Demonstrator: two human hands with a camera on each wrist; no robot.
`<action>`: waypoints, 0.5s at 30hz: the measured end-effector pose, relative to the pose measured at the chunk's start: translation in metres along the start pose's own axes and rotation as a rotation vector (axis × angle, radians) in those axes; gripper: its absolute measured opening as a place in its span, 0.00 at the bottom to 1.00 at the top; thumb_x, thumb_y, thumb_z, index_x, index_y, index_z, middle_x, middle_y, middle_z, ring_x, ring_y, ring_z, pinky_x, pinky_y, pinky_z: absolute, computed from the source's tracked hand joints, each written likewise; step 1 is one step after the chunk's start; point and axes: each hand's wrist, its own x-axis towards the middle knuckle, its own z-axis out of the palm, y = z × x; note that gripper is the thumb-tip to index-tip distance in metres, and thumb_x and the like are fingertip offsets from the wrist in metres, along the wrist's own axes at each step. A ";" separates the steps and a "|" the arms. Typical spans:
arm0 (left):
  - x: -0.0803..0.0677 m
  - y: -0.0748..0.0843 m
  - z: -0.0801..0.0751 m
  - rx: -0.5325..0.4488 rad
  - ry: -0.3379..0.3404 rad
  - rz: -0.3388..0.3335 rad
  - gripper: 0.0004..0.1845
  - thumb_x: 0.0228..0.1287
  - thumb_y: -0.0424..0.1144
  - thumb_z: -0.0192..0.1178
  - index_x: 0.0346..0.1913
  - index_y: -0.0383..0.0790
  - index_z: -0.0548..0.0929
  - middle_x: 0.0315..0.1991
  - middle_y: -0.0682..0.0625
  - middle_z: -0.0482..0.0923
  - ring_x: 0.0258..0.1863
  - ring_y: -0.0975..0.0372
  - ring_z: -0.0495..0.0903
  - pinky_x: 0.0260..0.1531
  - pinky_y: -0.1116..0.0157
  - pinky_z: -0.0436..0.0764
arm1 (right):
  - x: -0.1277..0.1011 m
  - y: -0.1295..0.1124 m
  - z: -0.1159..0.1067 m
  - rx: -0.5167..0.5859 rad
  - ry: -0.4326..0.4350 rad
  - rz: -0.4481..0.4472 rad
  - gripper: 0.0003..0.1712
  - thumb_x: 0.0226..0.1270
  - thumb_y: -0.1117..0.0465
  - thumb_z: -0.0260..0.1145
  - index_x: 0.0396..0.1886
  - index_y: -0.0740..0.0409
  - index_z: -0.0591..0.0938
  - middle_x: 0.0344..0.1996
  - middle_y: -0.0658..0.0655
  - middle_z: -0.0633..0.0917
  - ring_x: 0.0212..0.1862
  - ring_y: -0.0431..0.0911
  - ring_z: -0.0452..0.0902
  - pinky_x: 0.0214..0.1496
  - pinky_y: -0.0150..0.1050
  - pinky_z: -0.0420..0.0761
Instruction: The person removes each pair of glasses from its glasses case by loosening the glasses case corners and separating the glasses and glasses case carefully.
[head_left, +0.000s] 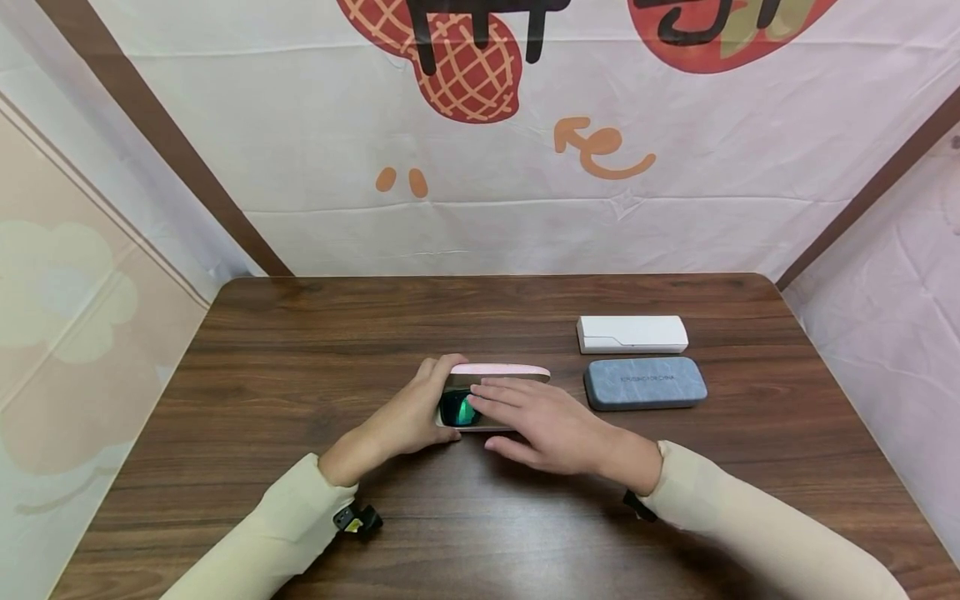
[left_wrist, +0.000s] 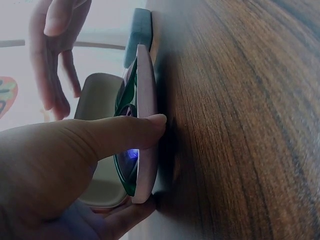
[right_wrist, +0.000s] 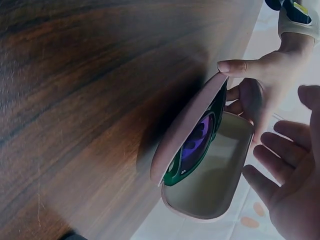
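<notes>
A pink glasses case [head_left: 517, 369] stands open on the table, its pale-lined lid [right_wrist: 215, 172] raised on the far side. Dark green sunglasses [right_wrist: 196, 142] with shiny purple-blue lenses lie in its base. My left hand [head_left: 408, 410] grips the case's left end, thumb on the front wall [left_wrist: 146, 95] and fingers round the back. Over the right part of the case is my right hand [head_left: 551, 423], fingers extended and apart, holding nothing. In the head view it hides the right half of the sunglasses.
To the right of the case lies a closed blue-grey glasses case [head_left: 645, 383] with lettering on top. Just behind that is a white oblong case [head_left: 632, 334]. The brown wooden table [head_left: 315, 333] ends at a printed cloth backdrop [head_left: 510, 233].
</notes>
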 end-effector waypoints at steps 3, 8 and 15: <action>0.000 0.000 0.000 0.003 -0.008 -0.007 0.53 0.45 0.31 0.82 0.73 0.43 0.60 0.58 0.36 0.68 0.53 0.48 0.76 0.54 0.49 0.79 | 0.002 -0.001 0.002 -0.028 0.022 0.031 0.29 0.74 0.50 0.65 0.67 0.60 0.78 0.64 0.58 0.81 0.67 0.49 0.74 0.67 0.45 0.73; 0.000 0.000 0.000 0.006 -0.011 -0.012 0.53 0.46 0.32 0.82 0.73 0.45 0.60 0.59 0.36 0.68 0.54 0.49 0.76 0.54 0.50 0.79 | 0.004 -0.001 0.005 -0.055 0.052 0.075 0.24 0.72 0.54 0.67 0.61 0.62 0.82 0.56 0.57 0.85 0.60 0.48 0.80 0.60 0.43 0.80; -0.001 0.001 0.000 0.004 -0.005 -0.010 0.53 0.45 0.31 0.82 0.73 0.45 0.60 0.59 0.36 0.68 0.54 0.48 0.76 0.54 0.50 0.79 | 0.005 -0.002 0.014 -0.117 0.069 0.129 0.21 0.70 0.57 0.69 0.58 0.63 0.84 0.53 0.59 0.86 0.56 0.50 0.83 0.56 0.43 0.82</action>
